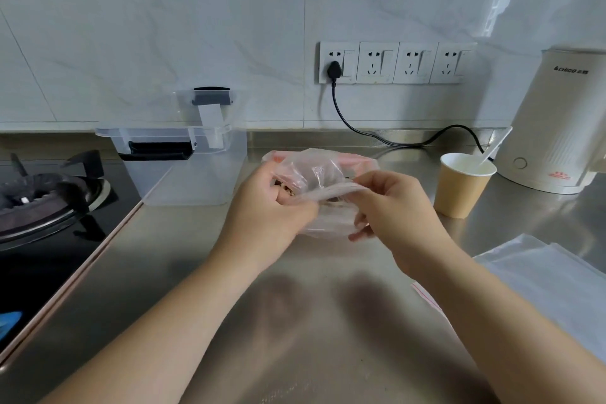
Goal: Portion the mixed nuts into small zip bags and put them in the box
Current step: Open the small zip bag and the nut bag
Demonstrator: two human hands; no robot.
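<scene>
Steel surface (295,321); spare zip bags (551,279) lie at its right edge. Mid-surface, a small zip bag (323,203) is pinched at its mouth by left hand (272,210) and right hand (390,207), each grip closed on film. Thin, limp, slippery, judged light; best held by the seal strip. Nuts (287,188) glimpsed inside. Clear box (190,167) stands open at the back.

A paper cup (460,188) with a spoon (495,146) stands near a kettle (557,128); a stove (42,203) sits left.
</scene>
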